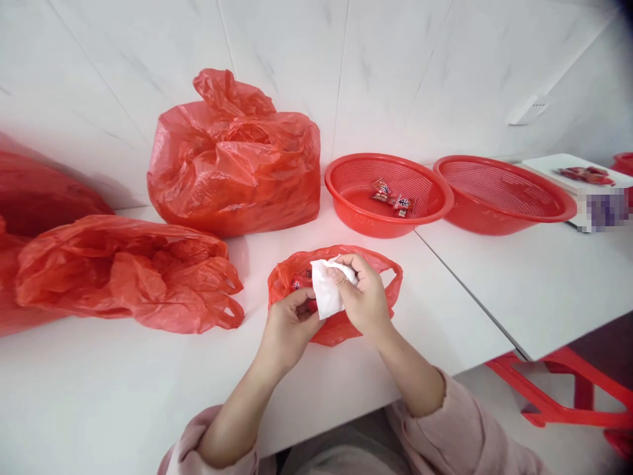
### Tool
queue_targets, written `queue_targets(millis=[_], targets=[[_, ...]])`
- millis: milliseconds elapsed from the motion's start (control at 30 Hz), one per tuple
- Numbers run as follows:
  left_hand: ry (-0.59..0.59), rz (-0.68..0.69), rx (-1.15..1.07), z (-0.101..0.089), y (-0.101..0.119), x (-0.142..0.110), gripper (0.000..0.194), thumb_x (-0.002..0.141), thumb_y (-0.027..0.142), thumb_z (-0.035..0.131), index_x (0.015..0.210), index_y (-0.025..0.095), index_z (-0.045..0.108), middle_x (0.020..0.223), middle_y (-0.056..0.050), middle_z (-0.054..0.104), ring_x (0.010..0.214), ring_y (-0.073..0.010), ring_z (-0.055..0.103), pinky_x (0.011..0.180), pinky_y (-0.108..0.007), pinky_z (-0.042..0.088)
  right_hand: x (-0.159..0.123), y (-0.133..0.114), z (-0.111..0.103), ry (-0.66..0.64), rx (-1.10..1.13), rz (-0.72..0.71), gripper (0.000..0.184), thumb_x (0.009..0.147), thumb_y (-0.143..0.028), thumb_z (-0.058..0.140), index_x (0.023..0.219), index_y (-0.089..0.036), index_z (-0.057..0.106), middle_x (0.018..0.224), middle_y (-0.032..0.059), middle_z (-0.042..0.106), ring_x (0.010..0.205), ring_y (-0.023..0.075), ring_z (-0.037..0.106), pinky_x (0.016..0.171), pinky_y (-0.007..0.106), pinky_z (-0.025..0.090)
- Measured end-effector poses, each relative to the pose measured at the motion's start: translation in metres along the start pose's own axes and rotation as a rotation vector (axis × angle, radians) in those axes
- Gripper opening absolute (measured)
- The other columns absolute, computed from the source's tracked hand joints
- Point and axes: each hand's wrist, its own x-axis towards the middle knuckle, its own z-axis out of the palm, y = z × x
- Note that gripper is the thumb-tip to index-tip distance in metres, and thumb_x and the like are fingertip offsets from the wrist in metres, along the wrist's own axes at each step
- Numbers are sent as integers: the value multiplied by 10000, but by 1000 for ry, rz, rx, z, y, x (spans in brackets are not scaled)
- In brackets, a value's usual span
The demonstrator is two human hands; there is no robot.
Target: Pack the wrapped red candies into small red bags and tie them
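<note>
My right hand point(364, 297) pinches a crumpled white tissue point(327, 293) between thumb and fingers. Close against the tissue's lower left edge, my left hand point(291, 330) has its thumb and fingers curled together. A bit of red shows by its fingertips, but whatever it grips is mostly hidden. Both hands are above an open red plastic bag point(341, 333) lying on the white table point(198, 382). Inside that bag, small red wrapped packets point(298, 282) show partly behind the left hand.
A red basket point(341, 198) at the back holds several small packets point(395, 200). Another red basket point(504, 214) stands to its right. A full red bag point(237, 171) leans near the wall, with more red bags point(133, 274) at left. Below the table's right edge is a red stool point(568, 389).
</note>
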Motion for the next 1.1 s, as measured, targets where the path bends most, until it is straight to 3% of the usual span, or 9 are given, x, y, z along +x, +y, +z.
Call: queue_targets(millis=[133,233,300,400,500,733,833,967,1100], targets=[[41,-47,-75,-3,2,0,286,744,312,783,997,190,727,969,-38,768,831,-150,697,738,-220,546,17,6,-16,261,231,84,264,872,-454,605,940,-202,564,870,20,645,755,159,614,669,287,510],[35,-53,-87,-6,4,2,312,750,317,788,1026,197,708,1030,-34,758,854,-128,692,748,-193,539,19,1,-23,382,110,-104,217,904,-386,583,1037,-217,557,1048,56,649,922,186,633,791,329,522],[20,-47,-84,-6,4,3,318,756,303,785,1041,203,685,1073,-34,748,876,-122,689,764,-189,533,12,-6,-22,289,-105,-333,169,916,-278,569,1079,-238,590,1112,61,648,1033,196,617,892,348,499],[-18,-37,-104,-5,5,1,324,774,281,765,1055,210,621,1028,-30,750,892,-134,689,784,-213,528,-6,-17,-15,-107,-261,-511,169,920,-212,553,1046,-243,662,1052,58,675,1021,189,625,901,340,504],[-30,-43,-127,-7,6,0,330,774,263,759,1026,226,548,837,16,733,740,-110,667,702,-209,511,-21,-23,-11,-354,-179,-404,143,906,-293,612,975,-213,709,980,61,692,950,185,643,913,352,514],[39,-18,-107,-4,8,-1,416,761,330,779,1078,246,522,759,23,709,765,-152,680,789,-284,512,-24,-17,-14,-184,104,35,422,857,-332,674,1265,-269,588,1135,57,687,988,195,667,824,321,565],[87,14,-92,0,8,-2,443,746,339,790,1092,243,531,800,6,719,799,-169,696,813,-309,524,-22,-16,-13,-271,80,132,283,878,-391,634,1094,-215,684,951,55,714,883,204,676,750,324,571],[156,91,-72,2,7,-1,409,713,334,817,1027,217,584,1038,-38,698,952,-181,687,863,-300,538,-21,-17,-11,-191,38,79,215,866,-401,646,842,-191,688,766,26,685,715,167,644,635,280,539],[191,32,-64,-4,2,1,324,746,385,787,977,183,681,951,-41,732,911,-175,688,882,-299,543,-23,-18,-9,-113,-58,-97,174,881,-366,638,913,-204,692,805,30,712,742,173,665,660,285,527]])
